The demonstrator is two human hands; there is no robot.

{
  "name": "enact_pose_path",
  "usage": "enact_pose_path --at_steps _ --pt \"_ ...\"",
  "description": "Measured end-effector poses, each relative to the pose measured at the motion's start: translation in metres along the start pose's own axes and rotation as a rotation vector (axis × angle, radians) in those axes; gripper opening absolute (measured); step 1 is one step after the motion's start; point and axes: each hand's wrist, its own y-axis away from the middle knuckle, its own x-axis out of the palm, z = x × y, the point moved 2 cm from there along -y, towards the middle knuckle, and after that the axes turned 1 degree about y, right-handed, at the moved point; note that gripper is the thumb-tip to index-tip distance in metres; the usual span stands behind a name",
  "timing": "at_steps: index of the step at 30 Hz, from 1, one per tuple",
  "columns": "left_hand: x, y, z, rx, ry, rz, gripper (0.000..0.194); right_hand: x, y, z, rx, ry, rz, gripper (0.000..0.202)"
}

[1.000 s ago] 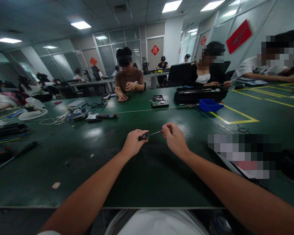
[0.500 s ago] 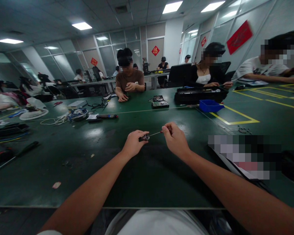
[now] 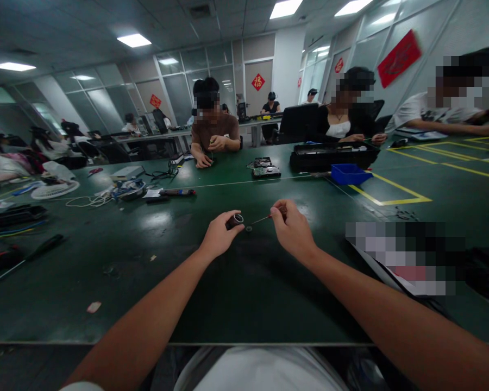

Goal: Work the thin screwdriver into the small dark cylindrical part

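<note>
My left hand [image 3: 217, 237] is closed around a short dark cylinder [image 3: 235, 220]; its open end, with a pale rim, faces right. A thin-shafted screwdriver [image 3: 262, 219] is in my right hand [image 3: 294, 232], pinched by its reddish handle, most of which the fingers hide. The tip points left, just outside the cylinder's mouth. Right below that tip is a small round ring-like piece [image 3: 249, 228], apart from both hands; whether it rests on the green table [image 3: 261, 304] or is falling I cannot tell.
A blue bin [image 3: 350, 174] stands by a long black housing [image 3: 334, 156]. Hard drives [image 3: 265, 168] lie at centre back. Cables [image 3: 124, 191] and a dark pen-shaped tool [image 3: 178, 192] lie left of centre. Farther left is a long screwdriver [image 3: 44, 247]. Co-workers [image 3: 215, 122] sit across the table.
The screwdriver tip has come away from the cylinder's end, and the small round piece now shows separately below it. My left hand has tipped the cylinder's mouth up a little.
</note>
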Motion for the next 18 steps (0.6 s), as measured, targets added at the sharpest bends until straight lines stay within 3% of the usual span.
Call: enact_pose_path --at_steps 5,7,10,13,18 --pt "0.002 -0.005 0.005 -0.217 0.563 -0.049 0.032 -0.001 0.0 -0.001 0.027 -0.084 -0.062 0.024" --pt "0.002 -0.006 0.003 -0.253 0.632 -0.045 0.026 -0.002 0.0 0.0 0.016 -0.103 -0.09 0.023" --pt "-0.001 -0.009 -0.004 -0.232 0.493 -0.022 0.025 -0.004 0.0 0.003 -0.017 -0.113 -0.114 0.022" --pt "-0.004 -0.014 -0.012 -0.187 0.194 0.02 0.03 -0.005 0.001 0.005 -0.041 -0.117 -0.127 0.021" --pt "0.007 -0.028 -0.017 0.034 -0.342 0.236 0.019 -0.004 0.001 0.003 -0.055 -0.089 -0.116 0.022"
